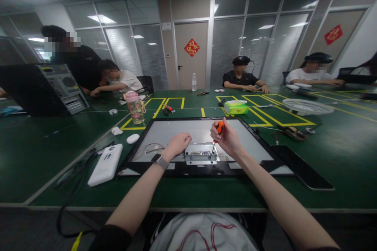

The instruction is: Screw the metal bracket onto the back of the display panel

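Observation:
A flat display panel point(244, 141) with a black frame lies face down in front of me. On its near middle sits a silver metal box point(193, 157) with a row of connectors along it. My right hand point(227, 135) is closed round the orange and black handle of a screwdriver point(220, 127). The shaft points down, with its tip at the right end of the metal box. My left hand point(177, 146), a watch point(160, 160) on its wrist, rests at the box's left back corner with bent fingers against it. Thin wires point(149, 149) lie on the panel's left.
Left of the panel are a white power bank point(106, 164), a white round case point(132, 138) and a pink-lidded bottle point(135, 108). A black slab point(300, 166) lies to the right. Beyond are a green tissue pack point(236, 107) and a computer case point(63, 88). Several people sit or stand around.

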A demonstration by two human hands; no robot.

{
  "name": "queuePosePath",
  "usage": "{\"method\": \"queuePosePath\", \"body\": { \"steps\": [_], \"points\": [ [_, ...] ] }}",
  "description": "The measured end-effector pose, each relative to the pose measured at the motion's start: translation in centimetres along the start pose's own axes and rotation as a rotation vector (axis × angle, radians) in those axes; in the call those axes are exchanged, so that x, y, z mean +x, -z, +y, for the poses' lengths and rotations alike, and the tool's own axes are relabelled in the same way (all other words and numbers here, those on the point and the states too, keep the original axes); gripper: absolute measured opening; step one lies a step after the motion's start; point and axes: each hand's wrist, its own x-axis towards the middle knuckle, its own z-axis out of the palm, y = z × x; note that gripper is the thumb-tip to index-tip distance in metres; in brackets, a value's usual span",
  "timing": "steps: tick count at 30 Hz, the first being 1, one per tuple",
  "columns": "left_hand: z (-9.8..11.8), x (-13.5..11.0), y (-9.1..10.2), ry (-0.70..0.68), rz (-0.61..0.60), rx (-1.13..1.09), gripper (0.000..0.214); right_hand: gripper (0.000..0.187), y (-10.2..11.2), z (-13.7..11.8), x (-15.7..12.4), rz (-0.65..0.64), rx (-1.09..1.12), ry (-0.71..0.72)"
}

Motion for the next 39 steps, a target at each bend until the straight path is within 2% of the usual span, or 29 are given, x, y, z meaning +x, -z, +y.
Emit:
{"method": "queuePosePath", "body": {
  "steps": [8,14,22,39],
  "points": [
    [0.02,0.09,-0.01,0.003,-0.013,0.016,0.03,0.02,0.14,0.0,-0.11,-0.01,0.027,0.032],
    [-0.08,0.14,-0.08,0.009,-0.008,0.019,0.03,0.024,0.15,-0.23,0.03,0.004,0.012,0.006],
    [-0.13,0.11,-0.11,0.005,-0.004,0.011,0.03,0.021,0.13,-0.27,-0.14,-0.067,0.034,-0.022],
    [-0.02,0.12,-0.07,0.009,-0.006,0.022,0.03,0.031,0.12,-0.47,-0.01,-0.038,0.027,-0.015]
  ]
}}
